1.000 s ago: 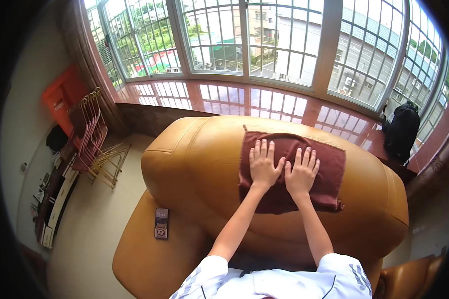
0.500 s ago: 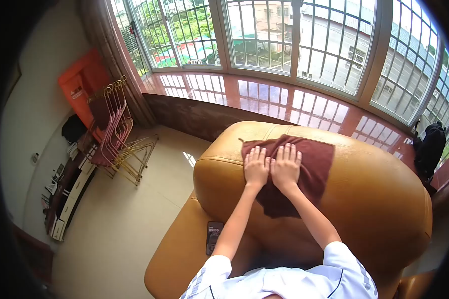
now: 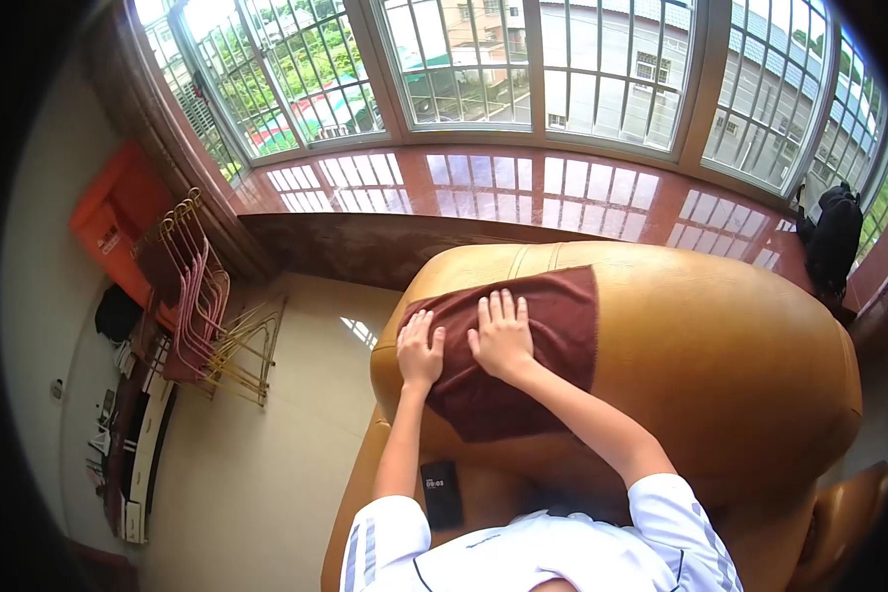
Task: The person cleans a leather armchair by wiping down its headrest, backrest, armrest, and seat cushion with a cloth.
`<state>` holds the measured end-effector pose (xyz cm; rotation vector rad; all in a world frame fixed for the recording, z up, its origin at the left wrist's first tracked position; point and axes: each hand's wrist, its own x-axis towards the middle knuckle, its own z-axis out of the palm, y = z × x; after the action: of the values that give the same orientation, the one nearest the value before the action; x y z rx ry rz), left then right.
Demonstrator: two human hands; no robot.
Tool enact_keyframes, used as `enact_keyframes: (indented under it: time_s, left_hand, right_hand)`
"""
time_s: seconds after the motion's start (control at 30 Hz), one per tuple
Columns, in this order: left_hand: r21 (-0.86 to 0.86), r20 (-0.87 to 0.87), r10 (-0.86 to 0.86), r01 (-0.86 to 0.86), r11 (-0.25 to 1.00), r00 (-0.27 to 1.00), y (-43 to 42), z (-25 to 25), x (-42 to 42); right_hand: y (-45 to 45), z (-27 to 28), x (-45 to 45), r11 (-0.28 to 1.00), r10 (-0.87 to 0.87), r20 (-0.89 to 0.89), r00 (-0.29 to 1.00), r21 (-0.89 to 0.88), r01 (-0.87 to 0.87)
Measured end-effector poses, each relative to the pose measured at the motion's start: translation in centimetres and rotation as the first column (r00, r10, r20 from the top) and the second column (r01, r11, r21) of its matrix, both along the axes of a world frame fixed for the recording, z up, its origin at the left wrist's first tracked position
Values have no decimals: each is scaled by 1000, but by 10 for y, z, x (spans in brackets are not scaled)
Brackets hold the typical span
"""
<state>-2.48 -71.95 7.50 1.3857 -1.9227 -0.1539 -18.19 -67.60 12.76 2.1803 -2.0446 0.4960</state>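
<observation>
A dark maroon cloth (image 3: 503,395) lies spread over the left part of the tan leather sofa back (image 3: 710,345), draping down its near side. My left hand (image 3: 420,352) rests flat on the cloth close to its left edge, fingers stretched out. Just to the right, my right hand (image 3: 501,337) presses flat on the cloth's upper middle with its fingers spread. The two hands are a little apart. Below the cloth, a dark phone (image 3: 442,493) lies on the sofa seat, near my left forearm.
Stacked chairs (image 3: 195,306) and an orange object (image 3: 118,232) stand at the left by a low cabinet (image 3: 146,464). Behind the sofa runs a glossy reddish window ledge (image 3: 434,183), with a black bag (image 3: 832,242) at its right end.
The cloth and both hands have moved left along the sofa back to its left end. My hands have drawn slightly apart since half a second ago. The camera view has shifted too.
</observation>
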Motion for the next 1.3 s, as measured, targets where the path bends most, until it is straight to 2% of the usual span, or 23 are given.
enact_keyframes:
  time_s: [0.07,0.2,0.3,0.4,0.47,0.5,0.6,0.63,0.67,0.73,0.8,0.9,0.97,1.03,1.07,1.17,1.23,1.3]
  left_hand:
    - [23,-64,26,-24,999,998,-6,-4,8]
    - [-68,-109,22,-29,997,994,-10,-7,7]
    - [-49,-140,25,-33,998,990,-13,-10,11]
    - [-75,-112,13,-21,997,994,-13,-8,11]
    - [-6,-108,1,-2,1000,994,-12,-7,13]
    - [18,-88,-14,16,1000,996,-11,-6,14]
    - [8,223,88,-92,996,971,1,-6,0]
    - [80,267,111,-137,987,957,11,-3,-12]
    - [77,282,133,-160,984,950,21,-2,-27]
    - [63,315,173,-202,977,933,42,5,-63]
    - [108,327,175,-221,969,929,60,17,-108]
    - [92,256,157,-185,978,954,91,33,-206]
    - [-33,314,144,-140,990,938,109,52,-279]
    - [-115,378,91,-50,992,921,131,76,-352]
    - [-123,375,22,26,992,927,157,75,-425]
    - [-93,450,-73,128,987,890,185,90,-522]
    - [-79,484,-195,265,961,853,207,95,-582]
    - [-73,508,-336,428,901,793,231,98,-636]
  right_hand:
    - [-9,-2,4,996,88,20,996,-6,-88]
    - [-22,-2,3,996,91,97,991,1,-92]
    - [-25,-6,3,996,89,132,987,-3,-90]
    - [-22,-4,1,995,84,73,994,50,-87]
    - [-22,-7,-7,985,148,28,989,83,-150]
    - [-19,-7,-16,977,185,6,983,111,-184]
    - [5,3,-46,966,234,14,972,110,-234]
    - [15,6,-58,972,224,-14,975,76,-222]
    - [24,9,-71,975,211,-26,977,74,-208]
    - [40,13,-102,982,180,-44,983,65,-177]
    - [62,21,-142,989,145,11,989,-23,-144]
    - [100,33,-228,993,83,73,994,-94,-76]
    - [132,44,-294,992,4,88,996,-129,7]
    - [170,53,-363,986,-85,127,988,-135,102]
    - [210,51,-426,968,-141,199,970,-176,177]
    - [270,42,-502,916,-269,232,935,-240,323]
    - [302,37,-547,863,-366,293,883,-249,440]
    - [333,29,-583,755,-503,380,776,-243,609]
